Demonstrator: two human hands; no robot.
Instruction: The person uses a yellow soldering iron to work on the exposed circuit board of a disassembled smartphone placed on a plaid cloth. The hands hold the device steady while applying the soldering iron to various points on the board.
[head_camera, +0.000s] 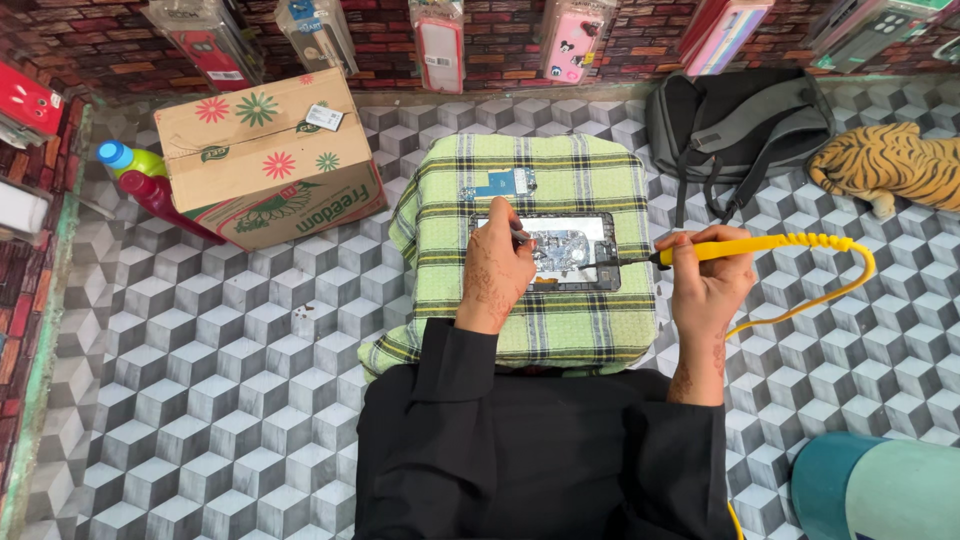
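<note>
Both hands work the opened phone (560, 255) lying crosswise at 12 o'clock: left hand (497, 272) pinching tweezers (521, 237) over it, right hand (708, 280) clamped on yellow soldering iron (745, 247), tip pointing 9 o'clock.

A cardboard box (268, 155) printed with flowers stands on the cube-patterned floor (200, 400) at left, with a red bottle (165, 203) and a green bottle (130, 158) lying just beside it. A grey backpack (735, 125) rests against the brick-patterned wall (390, 40) at right, a tiger plush (890, 165) just beside it. Packaged phone cases (440, 45) hang along the wall, and a teal cylinder (880, 490) sits at the lower right corner.
</note>
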